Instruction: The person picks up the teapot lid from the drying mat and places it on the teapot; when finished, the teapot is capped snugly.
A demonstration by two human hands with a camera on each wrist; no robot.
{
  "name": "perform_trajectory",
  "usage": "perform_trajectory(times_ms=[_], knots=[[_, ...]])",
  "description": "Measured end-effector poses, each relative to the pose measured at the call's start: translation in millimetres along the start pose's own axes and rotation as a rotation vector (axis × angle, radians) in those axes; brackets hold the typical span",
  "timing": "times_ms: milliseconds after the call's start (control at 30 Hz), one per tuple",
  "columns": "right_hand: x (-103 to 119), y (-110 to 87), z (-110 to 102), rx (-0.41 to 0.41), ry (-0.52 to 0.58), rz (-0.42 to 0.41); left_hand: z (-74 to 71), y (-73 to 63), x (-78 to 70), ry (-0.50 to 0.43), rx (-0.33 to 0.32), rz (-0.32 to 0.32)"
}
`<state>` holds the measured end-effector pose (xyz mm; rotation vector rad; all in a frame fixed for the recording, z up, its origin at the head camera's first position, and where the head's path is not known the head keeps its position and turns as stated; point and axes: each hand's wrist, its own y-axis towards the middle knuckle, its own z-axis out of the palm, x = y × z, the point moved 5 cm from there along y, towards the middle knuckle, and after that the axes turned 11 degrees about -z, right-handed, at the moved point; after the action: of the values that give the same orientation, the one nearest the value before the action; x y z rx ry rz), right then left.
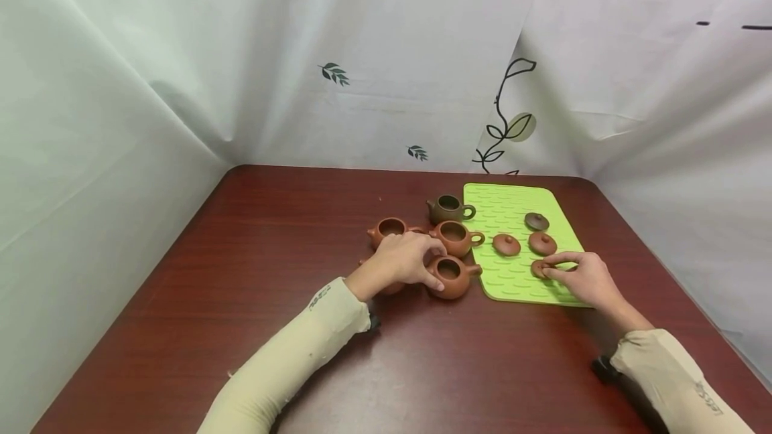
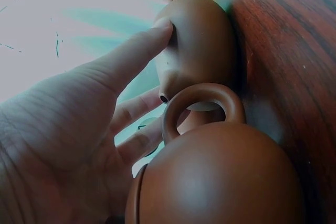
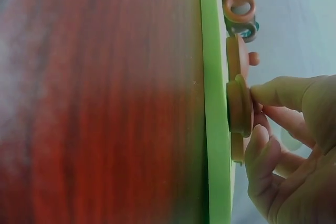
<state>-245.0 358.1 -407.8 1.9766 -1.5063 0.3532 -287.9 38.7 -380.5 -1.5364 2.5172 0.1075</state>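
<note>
My left hand (image 1: 410,260) grips a brown clay teapot (image 1: 449,280) with no lid on it, the thumb on its near side. In the left wrist view, the thumb presses on this teapot's body (image 2: 205,40). Another brown teapot (image 2: 220,177) is close beneath the palm there; in the head view the hand and sleeve mostly cover it. On the green mat (image 1: 497,286), my right hand (image 1: 588,278) pinches a small brown lid (image 1: 537,269) by its top. The right wrist view shows that lid (image 3: 240,107) at the mat, between thumb and fingers.
Behind the gripped teapot stand two more lidless brown teapots, one left (image 1: 386,238) and one right (image 1: 456,246), and a dark teapot (image 1: 445,216). Two brown lids (image 1: 506,245) (image 1: 543,244) and a dark lid (image 1: 536,222) lie on the mat. White cloth (image 1: 374,112) hangs behind the table.
</note>
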Motion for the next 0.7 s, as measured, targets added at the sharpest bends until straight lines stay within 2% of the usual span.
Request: perform_trajectory(times_ms=[233,400,700], knots=[[0.0,0.2,-1.5,0.006,-0.015,0.003,0.6,0.1,0.7,-0.004,-0.002,-0.005],[3.2,0.0,-1.8,-0.018,-0.031,-0.019,0.5,1.1,0.6,-0.003,0.000,-0.005],[17.0,-0.1,-0.4,-0.046,-0.034,-0.029,-0.9,0.6,-0.3,-0.008,0.008,-0.006]])
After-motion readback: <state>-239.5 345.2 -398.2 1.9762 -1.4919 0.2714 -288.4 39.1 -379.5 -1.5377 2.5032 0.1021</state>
